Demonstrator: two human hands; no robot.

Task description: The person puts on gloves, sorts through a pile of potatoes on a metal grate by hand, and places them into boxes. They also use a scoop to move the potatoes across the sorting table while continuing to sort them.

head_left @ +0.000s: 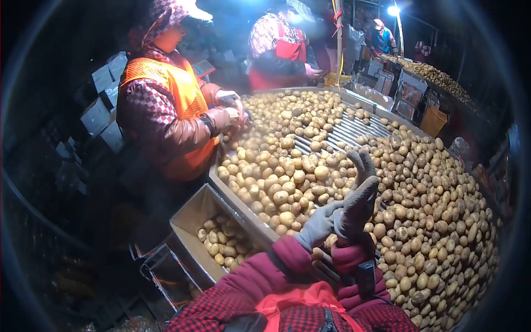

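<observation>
My left hand [319, 224], in a grey work glove, reaches across to my right wrist. Its fingers close on the cuff of the other glove, partly hidden behind it. My right hand [358, 206] is raised, its glove dirt-darkened, with the fingers stretched out and no potato in them. Both hands are above a sorting table full of loose potatoes [321, 172]. Quilted maroon sleeves cover my forearms, and a dark band sits around my right wrist.
A cardboard box [185, 224] partly filled with potatoes stands against the table's metal edge [243, 211]. Bare rollers [354, 130] show among the potatoes. A person in an orange vest [185, 91] works at the left side; another person [279, 50] stands farther back.
</observation>
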